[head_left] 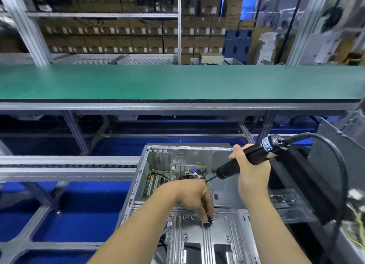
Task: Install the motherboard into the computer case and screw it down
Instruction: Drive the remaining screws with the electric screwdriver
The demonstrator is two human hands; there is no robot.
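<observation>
1. My right hand is wrapped fully round the black cylindrical electric screwdriver, fingers curled tight on the barrel. Its thin dark bit points down and left into the open silver sheet-metal computer case. If my wrist drops before the bit is lined up, I judge the tip could skate across the board and scratch it.

2. The green printed-circuit motherboard already lies inside the case, against the far wall and partly hidden behind my left hand. I cannot tell whether any screws are in yet. If it is not sitting square on its standoffs, driving a screw could bend it or cross the thread.

3. My left fingertips point down and pinch a small black part on the ribbed silver drive-bay plate nearer me. Whether it is a screw or a clip is too small to tell. A loose pinch could drop it into the case, where it might lodge under the board.

4. The thick black power cord loops from the driver's rear down the right side of the case. Its drag could pull the bit off line.

5. My left hand sits just below the bit, so a slip could catch my knuckles.
</observation>
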